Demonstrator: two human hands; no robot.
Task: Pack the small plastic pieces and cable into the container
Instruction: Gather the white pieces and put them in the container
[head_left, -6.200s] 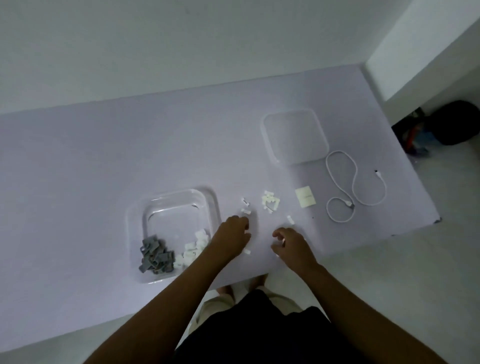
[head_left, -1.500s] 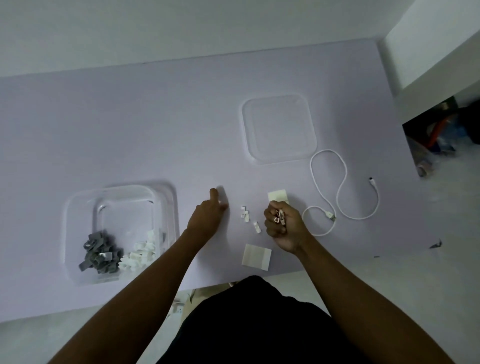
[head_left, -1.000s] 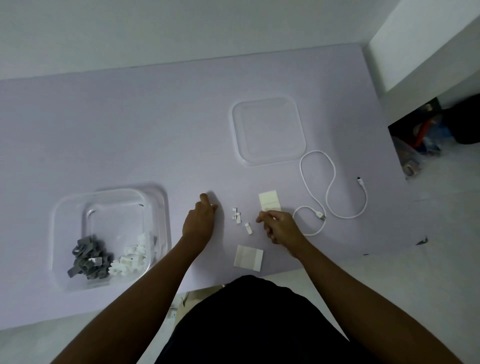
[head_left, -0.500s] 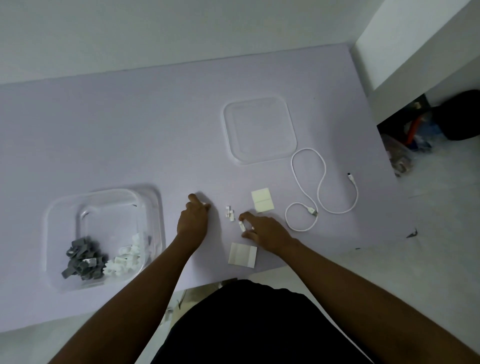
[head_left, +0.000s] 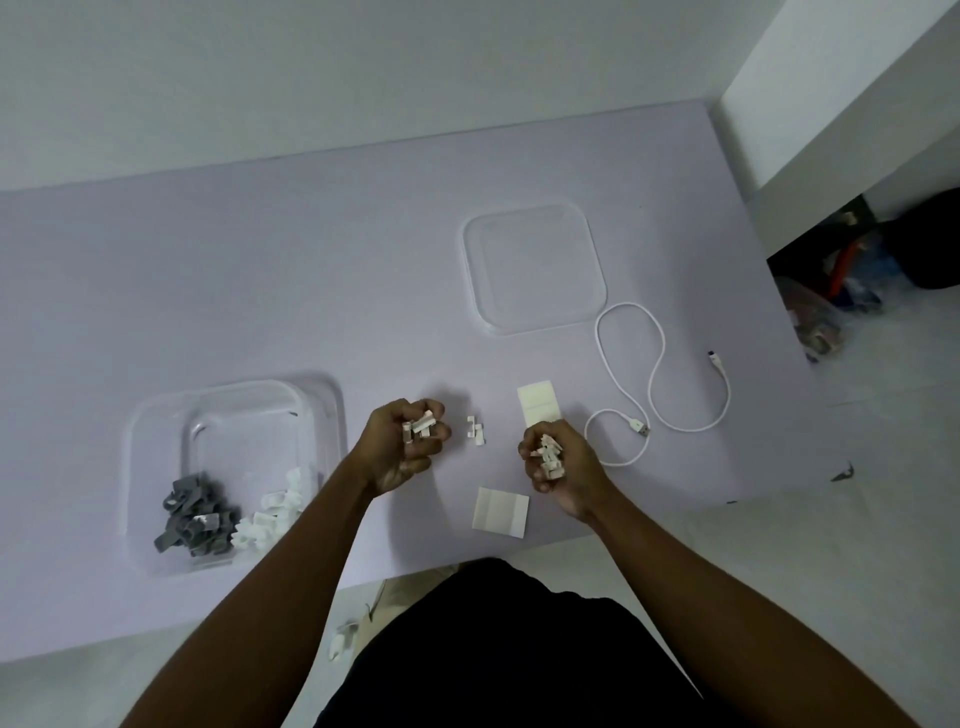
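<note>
Small white plastic pieces bunched in both curled hands.

The clear square container held grey pieces and white pieces at its near side, two white pieces lay loose on the table, and the white cable curled well right.

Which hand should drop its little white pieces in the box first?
Probably the left hand: it holds white pieces and is right beside the clear container. The right hand, also full, is farther away.
</note>
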